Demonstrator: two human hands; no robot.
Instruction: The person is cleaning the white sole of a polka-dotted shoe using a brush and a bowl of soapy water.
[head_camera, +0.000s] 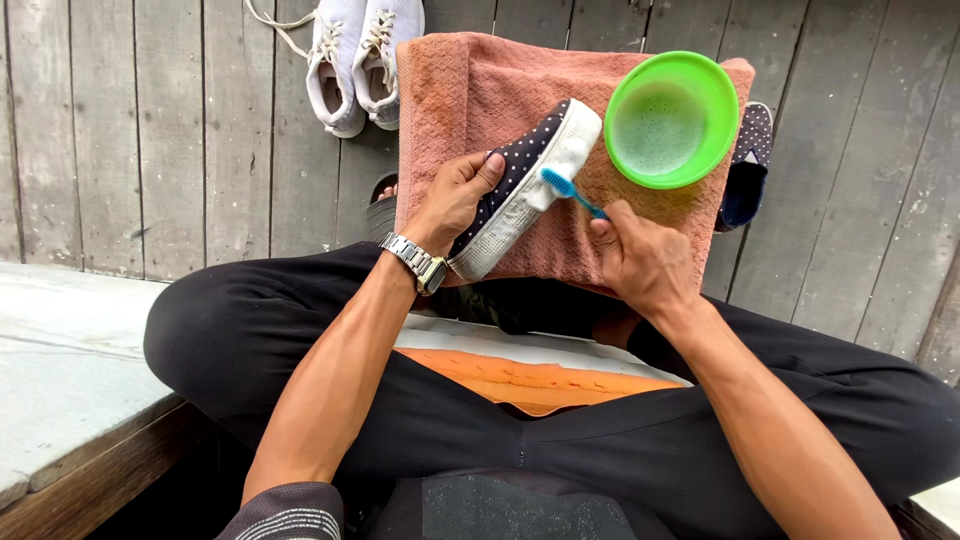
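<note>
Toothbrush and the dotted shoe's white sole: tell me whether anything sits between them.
Nothing visible does. The blue toothbrush in the right hand has its head against the white sole of the dotted shoe, which the left hand holds over the pink towel.

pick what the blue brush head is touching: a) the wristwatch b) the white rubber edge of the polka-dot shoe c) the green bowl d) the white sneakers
b, the blue brush held in the right hand has its head pressed on the foamy white rubber edge of the polka-dot shoe, which the left hand grips, while the green bowl sits apart on the towel.
</note>
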